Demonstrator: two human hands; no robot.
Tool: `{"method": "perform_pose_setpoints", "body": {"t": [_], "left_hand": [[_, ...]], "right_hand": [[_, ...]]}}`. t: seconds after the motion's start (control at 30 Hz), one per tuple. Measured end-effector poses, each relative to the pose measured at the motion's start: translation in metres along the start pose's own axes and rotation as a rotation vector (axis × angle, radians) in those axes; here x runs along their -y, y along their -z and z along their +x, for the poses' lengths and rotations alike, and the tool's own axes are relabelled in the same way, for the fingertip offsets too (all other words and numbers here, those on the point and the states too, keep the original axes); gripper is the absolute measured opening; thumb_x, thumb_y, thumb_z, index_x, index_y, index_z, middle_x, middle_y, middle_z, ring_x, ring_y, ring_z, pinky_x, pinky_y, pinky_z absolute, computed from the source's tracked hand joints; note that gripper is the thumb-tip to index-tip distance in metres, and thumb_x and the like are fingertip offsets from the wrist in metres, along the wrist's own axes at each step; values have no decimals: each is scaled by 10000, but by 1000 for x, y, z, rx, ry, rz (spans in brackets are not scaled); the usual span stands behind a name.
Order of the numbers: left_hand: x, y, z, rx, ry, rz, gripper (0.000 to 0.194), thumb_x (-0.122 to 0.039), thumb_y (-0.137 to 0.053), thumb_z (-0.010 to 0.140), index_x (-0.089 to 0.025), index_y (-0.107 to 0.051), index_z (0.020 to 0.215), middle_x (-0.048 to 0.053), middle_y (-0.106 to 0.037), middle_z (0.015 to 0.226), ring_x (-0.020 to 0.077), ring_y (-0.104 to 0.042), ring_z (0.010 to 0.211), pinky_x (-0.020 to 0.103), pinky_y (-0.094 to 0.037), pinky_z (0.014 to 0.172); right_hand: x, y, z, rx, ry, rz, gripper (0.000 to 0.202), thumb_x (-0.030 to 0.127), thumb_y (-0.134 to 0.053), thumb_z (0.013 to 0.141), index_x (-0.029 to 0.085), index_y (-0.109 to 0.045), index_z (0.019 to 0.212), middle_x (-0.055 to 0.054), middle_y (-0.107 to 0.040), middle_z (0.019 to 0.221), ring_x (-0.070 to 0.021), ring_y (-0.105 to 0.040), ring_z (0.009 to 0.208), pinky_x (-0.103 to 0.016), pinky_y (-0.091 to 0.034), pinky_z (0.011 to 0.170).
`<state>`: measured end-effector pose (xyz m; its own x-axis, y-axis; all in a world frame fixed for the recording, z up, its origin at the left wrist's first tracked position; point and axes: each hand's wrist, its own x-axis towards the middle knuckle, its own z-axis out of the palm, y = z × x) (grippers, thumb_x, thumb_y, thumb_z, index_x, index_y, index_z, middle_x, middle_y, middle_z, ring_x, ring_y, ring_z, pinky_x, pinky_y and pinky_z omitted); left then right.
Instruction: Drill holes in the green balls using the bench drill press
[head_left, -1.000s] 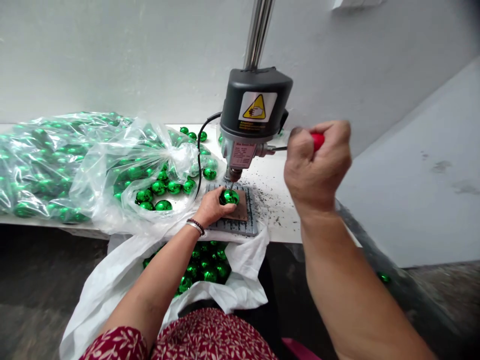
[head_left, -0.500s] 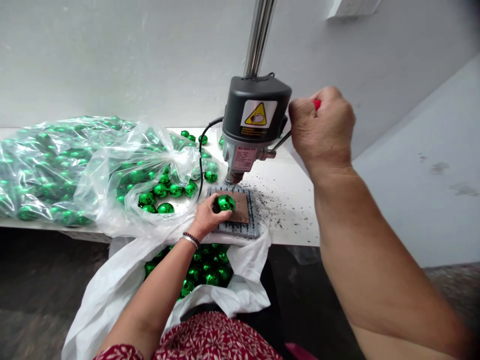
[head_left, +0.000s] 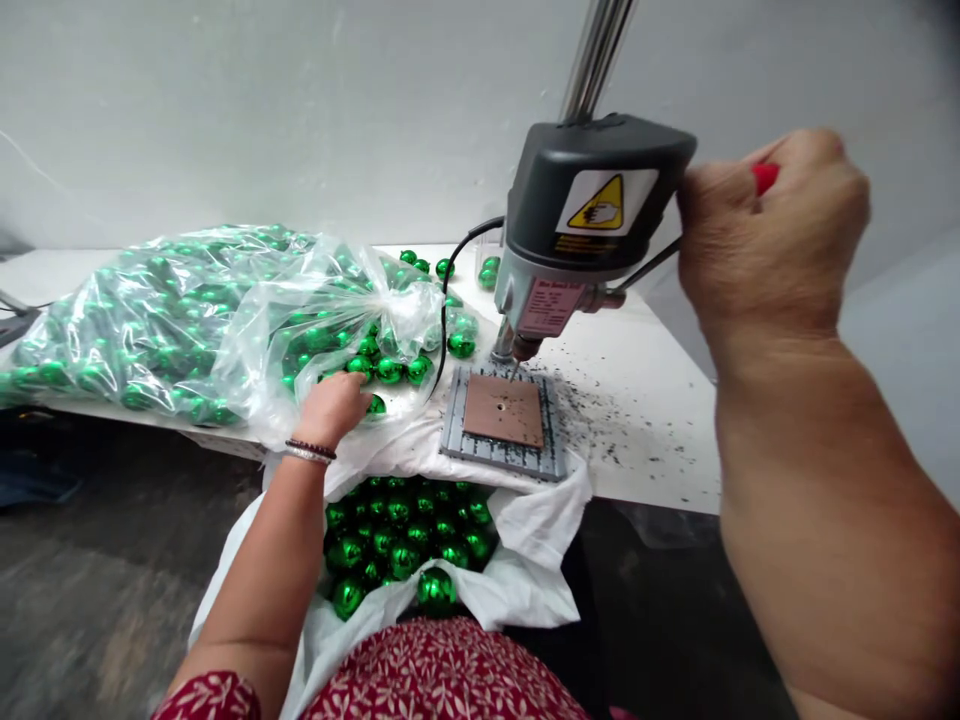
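Observation:
My right hand (head_left: 776,235) is closed round the red-tipped lever at the right side of a small bench drill (head_left: 600,200). Under the drill bit, a brown square board (head_left: 502,410) with a small hole lies on the grooved grey drill base (head_left: 559,462). My left hand (head_left: 337,405) reaches among shiny green balls (head_left: 389,370) at the mouth of the clear plastic bag (head_left: 240,370). Its fingertips are partly hidden among the balls, so its grip cannot be made out. Below the table edge, a white cloth bag (head_left: 544,520) holds several green balls (head_left: 405,558).
Dark shavings (head_left: 600,410) are scattered over the white table (head_left: 675,465) right of the base. A black cable (head_left: 444,320) curves down left of the drill. A clear container (head_left: 489,262) with green balls stands behind it.
My left hand has left the board and moved left to the balls by the bag. The ball it held is out of it. My right hand stays on the lever; the view has shifted.

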<state>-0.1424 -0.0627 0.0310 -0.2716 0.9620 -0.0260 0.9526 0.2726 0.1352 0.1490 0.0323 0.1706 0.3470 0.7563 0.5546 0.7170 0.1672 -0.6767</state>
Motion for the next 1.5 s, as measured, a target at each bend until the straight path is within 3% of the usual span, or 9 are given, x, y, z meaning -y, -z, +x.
{"method": "perform_pose_setpoints", "body": {"t": [0.1,0.27,0.4,0.47,0.57,0.7,0.87,1.13,1.5], "left_hand": [[7,-8,6,191,11,76,399,-314,-687,767,-144,-741,1124,186,-749,1095,393,-680,1049,395,-505,824],[-5,-17,4,46,-6,-99,438,-313,-735,684,-201,-719,1107,116,-760,974,341,-692,959,368,-492,800],[-23,-13,3,10,-16,-956,440,-463,-679,722,-204,-652,1077,30,-702,870,205,-675,802,296,-496,737],[-36,-14,4,138,22,-1380,394,-459,-685,706,-198,-624,995,14,-674,826,165,-666,734,270,-498,688],[-59,-20,6,345,81,-1626,297,-379,-728,680,-197,-594,873,29,-670,788,162,-676,714,254,-493,630],[-92,-30,13,436,127,-1591,252,-344,-694,747,-191,-603,926,39,-690,849,130,-665,681,230,-478,590],[-119,-44,26,249,64,-1295,446,-327,-691,761,-166,-623,1171,24,-700,906,73,-560,599,202,-419,545],[-128,-71,36,162,-142,-1075,440,-378,-723,744,-174,-704,1133,45,-743,1054,195,-655,999,309,-485,937],[-135,-70,27,77,-204,-790,529,-352,-746,739,-170,-654,1228,69,-734,1085,233,-660,999,338,-489,909]], "right_hand": [[-1,1,1,-5,12,5,160,270,-471,923,143,-516,837,47,-411,749,-27,-282,679,-273,-291,767],[-6,1,2,-14,48,25,173,268,-440,916,151,-502,806,49,-377,714,-29,-278,669,-288,-299,774],[-7,0,1,-24,75,86,178,266,-447,910,157,-457,770,50,-388,703,-32,-284,665,-282,-322,791],[-6,0,1,-22,74,114,190,259,-460,908,167,-410,750,50,-392,690,-39,-287,657,-273,-323,782],[-5,1,2,-26,76,139,218,248,-484,896,188,-354,730,46,-388,668,-54,-292,646,-265,-308,754],[-6,2,4,-26,78,144,253,233,-497,880,205,-320,702,30,-404,667,-74,-292,632,-268,-276,713],[-7,4,2,6,85,138,262,257,-481,902,206,-302,717,27,-392,682,-79,-278,635,-263,-263,716],[-8,5,1,27,95,143,256,266,-469,919,203,-291,746,39,-349,693,-64,-250,645,-251,-299,760],[-7,7,0,59,89,127,271,263,-460,930,208,-267,748,49,-330,706,-64,-252,651,-235,-292,769]]}}
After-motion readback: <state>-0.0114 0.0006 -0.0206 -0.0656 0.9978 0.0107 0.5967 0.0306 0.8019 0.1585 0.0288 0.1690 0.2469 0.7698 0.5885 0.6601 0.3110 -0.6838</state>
